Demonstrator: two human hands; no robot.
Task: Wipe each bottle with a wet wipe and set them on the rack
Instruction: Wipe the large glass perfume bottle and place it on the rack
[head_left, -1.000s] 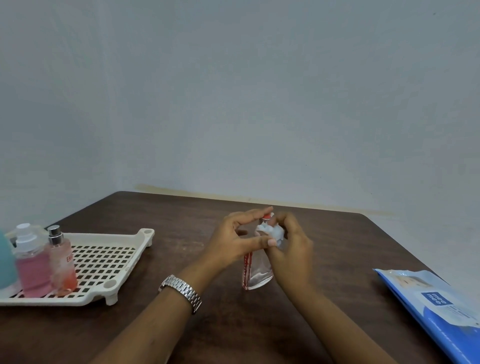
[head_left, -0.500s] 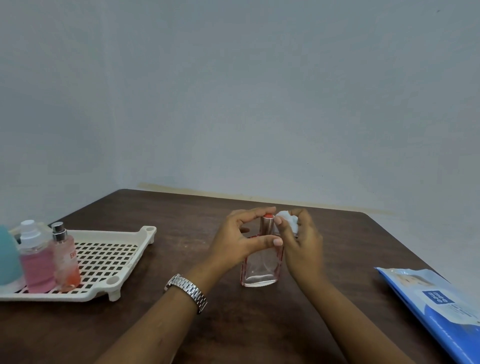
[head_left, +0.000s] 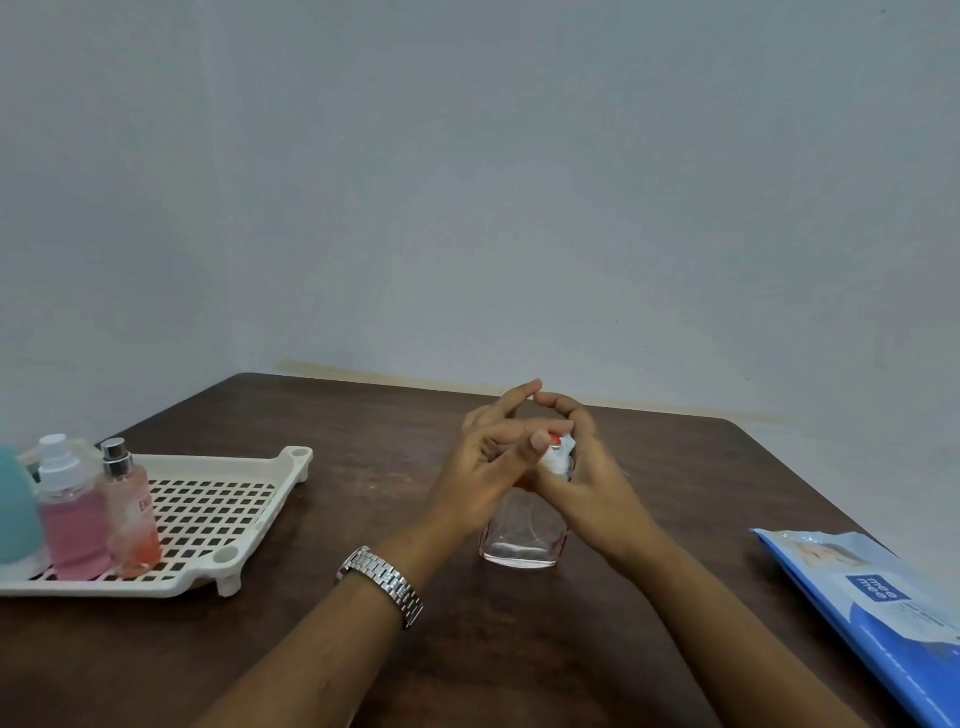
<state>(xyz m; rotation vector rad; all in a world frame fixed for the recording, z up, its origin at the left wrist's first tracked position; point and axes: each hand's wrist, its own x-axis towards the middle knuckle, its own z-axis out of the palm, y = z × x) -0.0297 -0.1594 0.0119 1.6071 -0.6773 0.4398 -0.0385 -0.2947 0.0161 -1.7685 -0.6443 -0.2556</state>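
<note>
Midway along the bench (head_left: 519, 649), my left hand (head_left: 483, 478) grips the clear bottle (head_left: 522, 540), my right hand (head_left: 592, 483) pinches the wet wipe (head_left: 558, 460) at its cap; rack (head_left: 291, 462) at the left edge, wipes pack (head_left: 872, 603) at the right.

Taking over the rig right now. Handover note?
The left hand grips the clear bottle, which stands upright on the table.
The right hand pinches the wet wipe against the bottle's neck.
Done: the pink bottle and the peach bottle stand on the rack.
Left: finish wiping the clear bottle and set it on the rack.
The wipes pack lies at the right.
</note>
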